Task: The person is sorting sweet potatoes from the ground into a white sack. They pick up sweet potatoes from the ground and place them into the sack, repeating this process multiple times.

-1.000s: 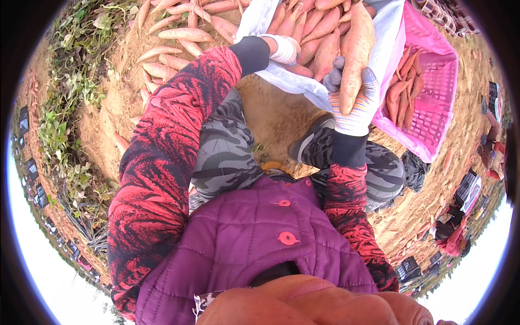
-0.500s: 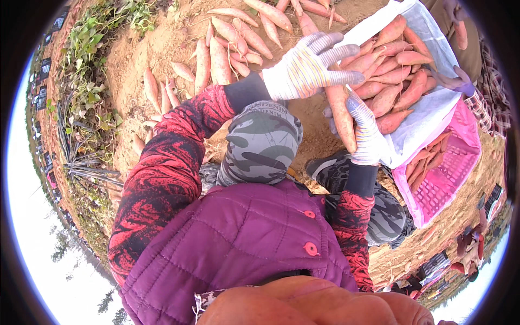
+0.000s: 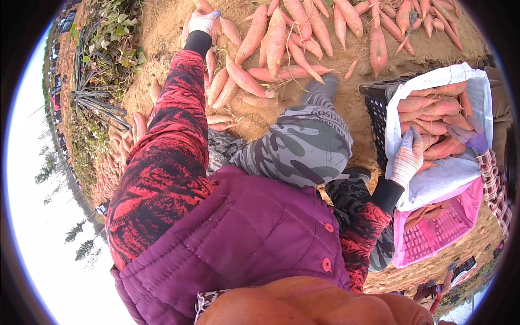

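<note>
My left hand [image 3: 203, 22], in a white striped glove with bluish fingertips, reaches far out to the sweet potatoes [image 3: 216, 26] on the soil. It touches or hovers over them; most of its fingers are hidden, so its grip is unclear. My right hand [image 3: 407, 160], gloved alike, lies at the near left rim of a black crate [image 3: 375, 116] lined with white cloth [image 3: 470, 86]. Its fingers are stretched out against the sweet potatoes [image 3: 433, 111] inside, holding none. Another person's purple-gloved hand [image 3: 472, 138] rests on the same heap from the right.
Many pinkish sweet potatoes [image 3: 275, 46] lie across the soil ahead. A pink-lined crate [image 3: 437, 241] with some sweet potatoes stands nearer me. My camouflage-clad knee [image 3: 303, 143] rises between my arms. Green vines [image 3: 116, 27] and dark strips [image 3: 100, 108] lie at left.
Both my hands held a sweet potato beside the crate; it is out of them now. My left hand has swung far left to the ground, my right has moved down and right onto the crate's rim.
</note>
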